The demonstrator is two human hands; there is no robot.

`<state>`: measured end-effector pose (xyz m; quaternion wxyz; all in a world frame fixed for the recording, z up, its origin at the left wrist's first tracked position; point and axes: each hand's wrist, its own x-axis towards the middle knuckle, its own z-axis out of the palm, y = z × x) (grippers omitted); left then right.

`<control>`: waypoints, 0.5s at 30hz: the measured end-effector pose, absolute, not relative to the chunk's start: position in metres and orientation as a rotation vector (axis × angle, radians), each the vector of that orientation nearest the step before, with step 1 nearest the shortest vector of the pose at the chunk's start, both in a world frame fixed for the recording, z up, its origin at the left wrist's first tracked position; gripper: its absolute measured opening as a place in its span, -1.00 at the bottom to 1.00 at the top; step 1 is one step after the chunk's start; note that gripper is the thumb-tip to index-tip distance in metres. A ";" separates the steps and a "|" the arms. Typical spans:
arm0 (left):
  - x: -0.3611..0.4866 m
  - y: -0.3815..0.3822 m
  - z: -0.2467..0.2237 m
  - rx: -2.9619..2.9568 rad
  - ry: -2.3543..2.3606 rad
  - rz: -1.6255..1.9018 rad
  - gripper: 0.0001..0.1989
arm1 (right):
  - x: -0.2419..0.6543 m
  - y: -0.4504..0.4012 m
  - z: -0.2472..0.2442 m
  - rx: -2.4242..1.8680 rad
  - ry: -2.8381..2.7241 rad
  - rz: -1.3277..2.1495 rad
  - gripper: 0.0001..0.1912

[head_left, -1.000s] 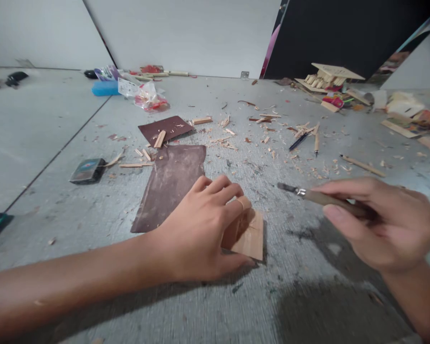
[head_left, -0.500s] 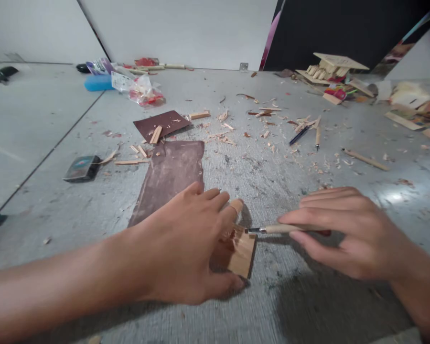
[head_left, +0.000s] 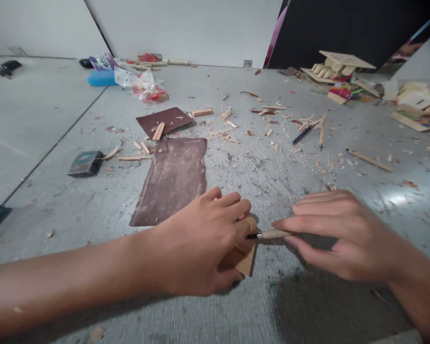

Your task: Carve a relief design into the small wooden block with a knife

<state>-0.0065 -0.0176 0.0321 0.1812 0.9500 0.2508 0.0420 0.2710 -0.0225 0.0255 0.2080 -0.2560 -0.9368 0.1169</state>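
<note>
A small wooden block [head_left: 244,262] lies on the grey surface, its left part covered by my left hand [head_left: 204,243]. Thumb and fingers of that hand clasp it from the near and far sides. My right hand [head_left: 338,231] pinches the light wooden handle of a carving tool [head_left: 272,234], held nearly level and pointing left. Its dark metal tip reaches the block's right part, beside my left forefinger; that finger partly hides where tip and wood meet. Beyond my left hand lies a worn brown sheet of sandpaper [head_left: 175,177].
Another sandpaper piece [head_left: 165,122] lies farther back among wood strips and shavings. A dark little box [head_left: 85,163] sits left. Several carving tools, one [head_left: 369,160] at right, lie about. A wooden model [head_left: 338,67] stands back right; plastic bags [head_left: 146,88] lie back left.
My left fingers have shifted right over the block, covering more of it and nearing the tool tip. The tool and my right hand have moved slightly left. The whole view has shifted a little.
</note>
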 end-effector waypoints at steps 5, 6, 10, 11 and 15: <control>-0.006 -0.017 0.029 2.648 0.693 0.178 -0.75 | 0.272 -0.021 0.026 -0.703 -2.616 0.324 -0.84; -0.006 -0.017 0.029 2.640 0.690 0.174 -0.75 | 0.272 -0.020 0.026 -0.697 -2.616 0.322 -0.85; -0.007 -0.014 0.032 2.616 0.684 0.122 -0.73 | 0.270 -0.018 0.027 -0.664 -2.616 0.316 -0.86; -0.008 -0.013 0.033 2.610 0.680 0.107 -0.73 | 0.270 -0.017 0.028 -0.657 -2.621 0.314 -0.86; -0.009 -0.009 0.035 2.614 0.640 0.052 -0.62 | 0.268 -0.014 0.033 -0.615 -2.657 0.234 -0.88</control>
